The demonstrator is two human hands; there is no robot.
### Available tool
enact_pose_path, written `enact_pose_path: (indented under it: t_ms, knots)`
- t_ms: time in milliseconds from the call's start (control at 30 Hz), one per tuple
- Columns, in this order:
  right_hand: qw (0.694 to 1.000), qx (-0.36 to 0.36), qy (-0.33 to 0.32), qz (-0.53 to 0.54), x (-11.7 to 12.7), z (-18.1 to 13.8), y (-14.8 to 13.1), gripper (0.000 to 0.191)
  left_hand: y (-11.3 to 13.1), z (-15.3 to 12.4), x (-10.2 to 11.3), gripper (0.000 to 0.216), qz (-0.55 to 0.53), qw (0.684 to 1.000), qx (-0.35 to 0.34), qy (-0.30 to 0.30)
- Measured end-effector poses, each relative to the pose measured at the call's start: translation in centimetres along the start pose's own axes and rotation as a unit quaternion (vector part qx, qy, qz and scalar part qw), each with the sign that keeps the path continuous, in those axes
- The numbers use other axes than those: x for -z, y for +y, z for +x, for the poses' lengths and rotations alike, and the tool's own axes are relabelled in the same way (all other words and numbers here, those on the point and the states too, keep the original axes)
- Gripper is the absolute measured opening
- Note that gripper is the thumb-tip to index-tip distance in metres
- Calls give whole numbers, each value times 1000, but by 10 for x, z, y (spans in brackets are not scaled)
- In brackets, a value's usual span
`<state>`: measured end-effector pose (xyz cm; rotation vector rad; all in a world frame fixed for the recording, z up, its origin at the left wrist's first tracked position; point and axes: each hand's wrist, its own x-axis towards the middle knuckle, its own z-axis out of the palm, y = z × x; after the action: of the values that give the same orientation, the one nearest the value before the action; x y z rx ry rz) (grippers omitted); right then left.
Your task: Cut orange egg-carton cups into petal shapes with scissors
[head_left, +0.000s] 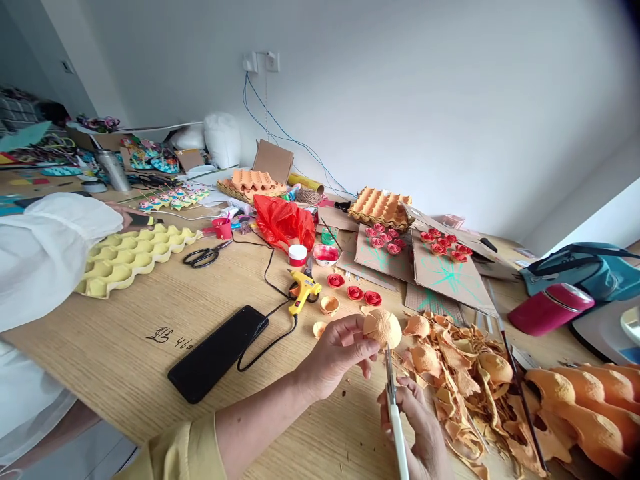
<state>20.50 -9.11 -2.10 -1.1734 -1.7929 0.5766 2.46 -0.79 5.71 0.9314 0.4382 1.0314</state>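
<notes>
My left hand (345, 350) grips a rounded orange egg-carton cup (384, 327), its domed side facing up, between thumb and fingers. My right hand (415, 423) is closed around the white handle of a pair of scissors (391, 380). Their blades point up and touch the cup's lower edge. Right of my hands lies a heap of orange carton scraps (463, 380) with some loose cups among it. Behind my left hand stand an open-topped cut cup (329, 305) and red-painted carton roses (355, 293).
A yellow glue gun (304, 291) with its cord lies beside a black phone (217, 353). Orange egg cartons (590, 407) lie at right, near a pink bottle (550, 309). Cardboard sheets (453, 280) bear red roses. At left, a co-worker's white sleeve (55, 253) is by a yellow egg carton (135, 257).
</notes>
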Motion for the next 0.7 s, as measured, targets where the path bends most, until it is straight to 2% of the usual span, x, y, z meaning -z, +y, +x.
enact_pose_path:
  t_ms: [100, 400, 700]
  knots:
    - [999, -5, -45, -2, 5, 0, 3, 19, 0, 0, -1, 33, -8, 1000, 7, 6]
    - [992, -83, -67, 67, 3, 1, -9, 36, -7, 0, -7, 37, -44, 997, 41, 53]
    - [986, -102, -89, 93, 0, -1, -7, 42, -10, 0, -5, 37, -62, 994, 57, 65]
